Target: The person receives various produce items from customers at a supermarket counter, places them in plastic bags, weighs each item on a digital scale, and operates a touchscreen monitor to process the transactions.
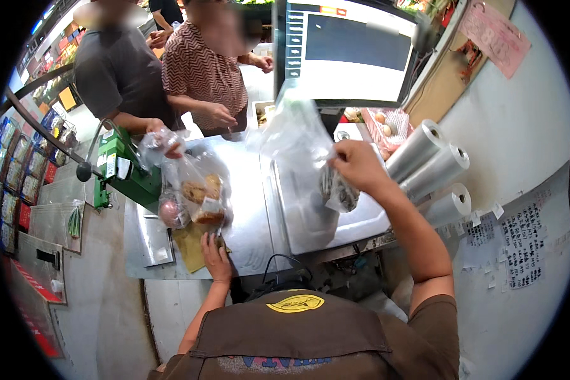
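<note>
My right hand [361, 166] is closed on a clear plastic bag [297, 126], raised over the metal weighing plate [308, 232]. A dark item in clear plastic [344, 194] hangs just below that hand; what it is I cannot tell. On the left, my left hand [217, 256] rests, fingers spread, at the edge of a yellowish cloth [192, 247] on the metal counter [251, 228]. Just beyond it stand clear bags with brown food pieces [202, 190] and a round pinkish item [171, 213]. A person across the counter has a hand at the top of these bags.
Two people stand beyond the counter. A green bag-sealing device [128, 175] sits at the left edge, a monitor [356, 52] stands at the back. Several plastic bag rolls [437, 166] and a net-wrapped pack of eggs [384, 123] lie right, beside the wall.
</note>
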`<state>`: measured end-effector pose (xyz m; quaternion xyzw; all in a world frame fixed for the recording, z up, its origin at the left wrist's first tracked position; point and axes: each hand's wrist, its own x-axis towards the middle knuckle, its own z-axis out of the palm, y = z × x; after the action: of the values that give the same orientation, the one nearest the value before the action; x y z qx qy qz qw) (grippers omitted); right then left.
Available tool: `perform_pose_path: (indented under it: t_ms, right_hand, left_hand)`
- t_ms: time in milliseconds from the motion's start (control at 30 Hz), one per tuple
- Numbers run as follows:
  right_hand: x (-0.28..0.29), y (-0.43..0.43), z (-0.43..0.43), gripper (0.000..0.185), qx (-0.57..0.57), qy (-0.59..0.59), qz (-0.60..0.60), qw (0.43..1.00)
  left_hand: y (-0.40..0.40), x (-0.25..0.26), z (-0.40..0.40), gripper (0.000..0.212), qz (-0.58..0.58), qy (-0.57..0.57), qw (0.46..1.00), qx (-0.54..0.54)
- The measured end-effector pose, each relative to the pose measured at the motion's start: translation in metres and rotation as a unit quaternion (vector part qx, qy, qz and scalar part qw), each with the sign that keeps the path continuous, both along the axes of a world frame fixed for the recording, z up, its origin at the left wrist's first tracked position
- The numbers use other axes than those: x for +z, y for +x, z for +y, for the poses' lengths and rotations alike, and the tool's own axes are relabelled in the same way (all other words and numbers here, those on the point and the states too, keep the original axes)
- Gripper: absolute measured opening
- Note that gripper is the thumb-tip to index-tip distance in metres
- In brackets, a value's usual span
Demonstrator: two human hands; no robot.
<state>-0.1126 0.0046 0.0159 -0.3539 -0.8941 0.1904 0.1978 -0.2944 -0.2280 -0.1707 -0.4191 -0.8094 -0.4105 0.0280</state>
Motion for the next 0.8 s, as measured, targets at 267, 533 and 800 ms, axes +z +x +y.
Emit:
perform_pose_path:
  t_ms: [267,533,800]
  right_hand:
    - [-0.013,0.032,-0.001,0.027,0.078,-0.225,0.17,0.956]
    - [-0.006,0.058,0.036,0.03,0.038,-0.034,0.104,0.993]
    - [0.034,0.001,0.048,0.056,0.014,0.179,0.015,0.984]
  left_hand:
    - [0.013,-0.004,-0.003,0.036,0.057,-0.194,0.971,0.125]
    - [0.015,0.005,0.005,0.028,0.03,-0.145,0.978,0.144]
    - [0.018,0.001,0.003,0.02,-0.009,-0.098,0.978,0.184]
